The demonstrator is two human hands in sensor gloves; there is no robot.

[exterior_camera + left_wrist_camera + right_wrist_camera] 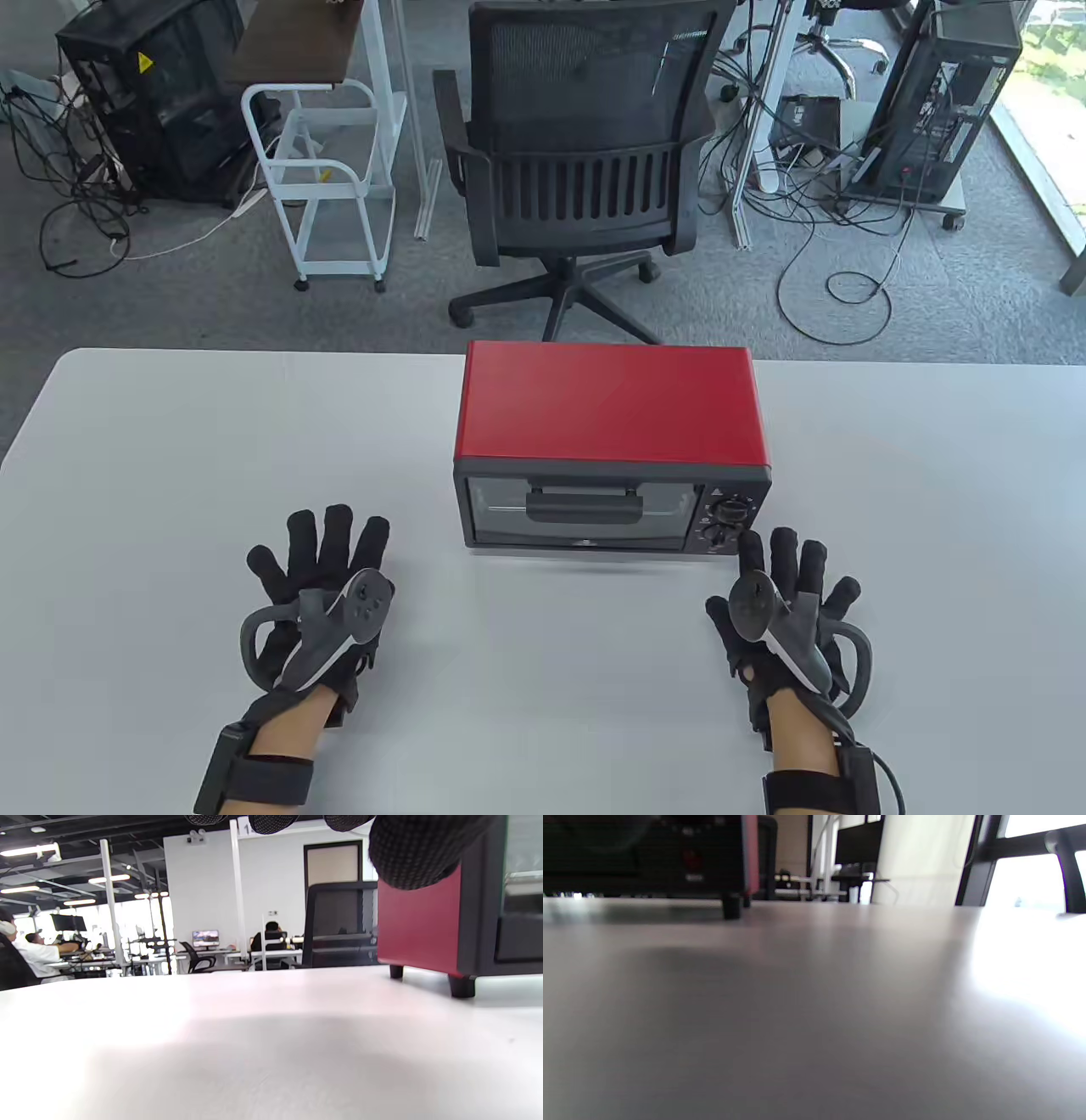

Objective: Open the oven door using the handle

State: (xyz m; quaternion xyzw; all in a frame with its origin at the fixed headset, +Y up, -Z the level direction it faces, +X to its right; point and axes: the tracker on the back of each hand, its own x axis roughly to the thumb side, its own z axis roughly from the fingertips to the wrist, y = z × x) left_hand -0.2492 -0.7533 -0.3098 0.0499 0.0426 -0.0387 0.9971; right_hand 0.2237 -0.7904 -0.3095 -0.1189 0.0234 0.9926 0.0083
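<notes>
**Oven door shut, handle not yet touched**

We see nothing of the task done. The red oven (611,441) sits at the middle of the table (170,475), toward its far edge, with its glass door (581,508) closed flat against the front and the dark handle (584,503) across the upper part of the door. Our left hand (318,598) lies palm down, fingers spread, near and to the left of the oven, holding nothing. Our right hand (785,607) lies the same way, just near the oven's right front corner below the knobs (728,519). Reaching, gripping the handle and pulling the door down all remain.

Both wrist views skim the tabletop. The left one catches only the oven's red side and a strip of door; the right one is dark and blurred, so the panel there is probably the knob end, though we cannot be sure. How far the handle stands off the glass cannot be made out.
</notes>
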